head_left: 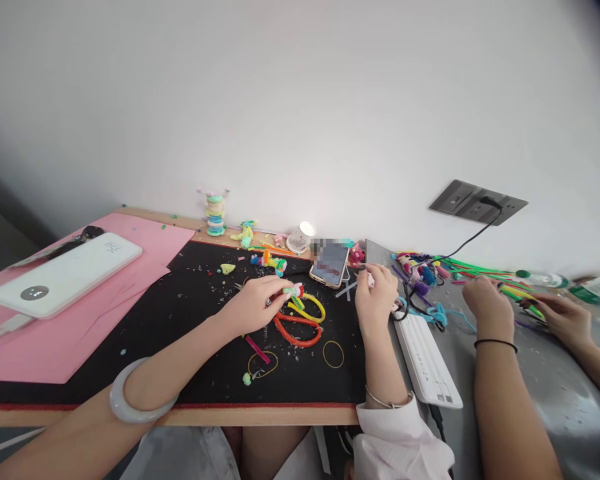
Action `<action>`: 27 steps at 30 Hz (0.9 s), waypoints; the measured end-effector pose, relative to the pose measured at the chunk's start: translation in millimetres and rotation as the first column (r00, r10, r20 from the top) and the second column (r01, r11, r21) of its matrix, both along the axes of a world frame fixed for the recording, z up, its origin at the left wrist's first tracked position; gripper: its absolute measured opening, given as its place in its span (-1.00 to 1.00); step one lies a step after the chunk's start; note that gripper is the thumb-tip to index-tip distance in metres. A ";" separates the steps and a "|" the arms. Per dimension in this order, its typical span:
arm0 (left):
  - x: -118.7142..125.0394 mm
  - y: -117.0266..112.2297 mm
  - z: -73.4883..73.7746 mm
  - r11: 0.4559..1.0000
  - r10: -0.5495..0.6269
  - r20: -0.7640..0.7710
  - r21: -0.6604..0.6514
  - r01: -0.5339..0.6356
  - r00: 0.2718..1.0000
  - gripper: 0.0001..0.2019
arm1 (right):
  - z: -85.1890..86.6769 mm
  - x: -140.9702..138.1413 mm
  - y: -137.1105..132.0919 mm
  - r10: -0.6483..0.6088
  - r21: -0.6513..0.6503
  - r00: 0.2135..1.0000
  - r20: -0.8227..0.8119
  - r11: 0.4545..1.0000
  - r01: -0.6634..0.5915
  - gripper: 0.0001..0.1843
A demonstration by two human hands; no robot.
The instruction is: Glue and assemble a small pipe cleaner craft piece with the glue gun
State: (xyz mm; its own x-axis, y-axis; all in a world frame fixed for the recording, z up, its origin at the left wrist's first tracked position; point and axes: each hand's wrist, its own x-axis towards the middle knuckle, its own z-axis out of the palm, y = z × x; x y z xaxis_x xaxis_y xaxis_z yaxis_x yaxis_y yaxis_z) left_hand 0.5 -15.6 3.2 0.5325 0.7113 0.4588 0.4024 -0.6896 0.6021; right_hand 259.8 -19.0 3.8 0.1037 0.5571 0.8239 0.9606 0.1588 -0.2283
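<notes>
My left hand [253, 303] rests on the black mat [145, 333] with its fingertips pinched on a small red, white and green pipe-cleaner piece [295, 291]. Just right of it lie looped yellow [314, 305] and red pipe cleaners [300, 331]. My right hand [376, 292] hovers beside the propped phone [330, 264], fingers curled on a thin dark item I cannot make out. A yellow ring [333, 354] lies below.
A white power bank [65, 273] sits on pink paper [55, 333] at left. Small fuzzy figures [215, 212] line the wall. Another person's two hands [487, 300] work bright pipe cleaners [480, 272] on the grey table at right, near a second white power bank [427, 360].
</notes>
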 end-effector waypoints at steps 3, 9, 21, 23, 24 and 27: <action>0.0 0.4 -1.6 1.000 -0.017 -0.009 -0.009 0.017 1.000 -0.76 | 10.2 -30.3 -8.3 0.065 -0.044 0.991 -0.114 0.997 -0.070 -0.80; -0.1 1.1 -4.1 0.999 -0.050 -0.010 -0.013 0.050 0.999 -0.76 | 14.6 -62.9 -19.7 0.517 -0.189 0.837 -0.182 0.817 -0.546 -0.80; 0.6 2.1 -5.3 0.999 -0.043 -0.038 -0.015 0.043 0.998 -0.77 | 7.2 -75.1 -18.3 0.581 -0.209 0.756 -0.301 0.733 -0.647 -0.86; 0.9 1.7 -5.1 0.999 -0.039 -0.039 -0.016 0.039 0.998 -0.77 | 6.9 -76.3 -18.3 0.579 -0.203 0.750 -0.321 0.732 -0.651 -0.87; 1.0 1.4 -4.8 0.999 -0.036 -0.038 -0.018 0.035 0.999 -0.77 | 6.5 -77.0 -18.3 0.577 -0.200 0.747 -0.330 0.731 -0.652 -0.88; 1.6 0.6 -3.4 0.999 -0.025 -0.038 -0.021 0.024 0.999 -0.78 | 5.0 -79.2 -18.1 0.579 -0.194 0.738 -0.347 0.726 -0.660 -0.88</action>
State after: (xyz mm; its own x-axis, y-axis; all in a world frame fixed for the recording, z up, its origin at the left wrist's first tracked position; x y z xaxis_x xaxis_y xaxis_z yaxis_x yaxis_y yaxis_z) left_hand 2.1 -15.1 -0.1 0.5666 0.7070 0.4231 0.4083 -0.6870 0.6012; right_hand 180.7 -37.0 8.7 -0.1762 0.7713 0.6116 0.5722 0.5858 -0.5739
